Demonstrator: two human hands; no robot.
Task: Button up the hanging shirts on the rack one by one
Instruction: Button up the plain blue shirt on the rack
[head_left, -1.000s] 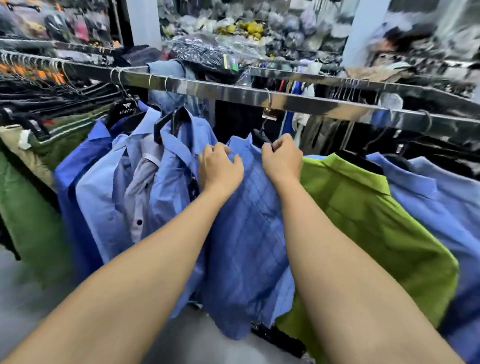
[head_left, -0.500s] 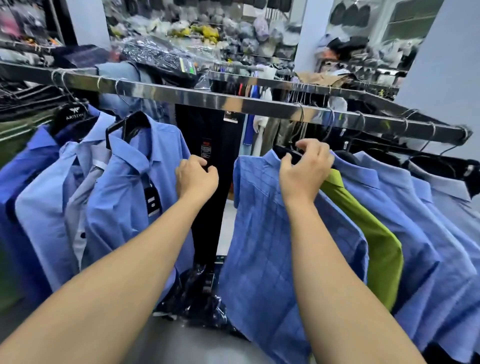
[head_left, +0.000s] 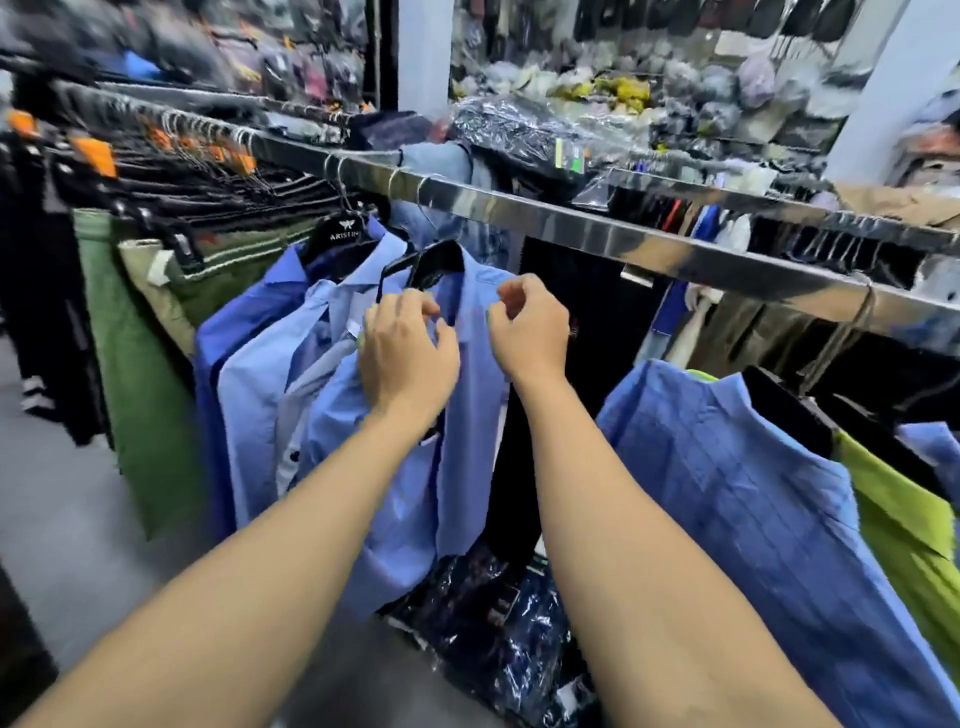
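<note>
— What is different from half a second ago?

— Both your hands went to the left. Before, your right hand (head_left: 530, 332) was gripping the collar of the checked blue shirt (head_left: 753, 493); now this shirt hangs alone at the right, beside the lime green shirt (head_left: 904, 525), and a gap of dark clothes stands between it and your hands. Your left hand (head_left: 408, 358) was closed at the edge of the light blue shirt (head_left: 462, 415); now both hands are at its collar, under the black hanger (head_left: 431, 262).

— And the grip?

— Your left hand lies on the left front of this shirt, its fingers bent at the collar. Your right hand has curled fingers at the right collar edge; I think it pinches the cloth, but the picture is blurred there. The shirt hangs on the steel rail (head_left: 597, 234), its front open.
</note>
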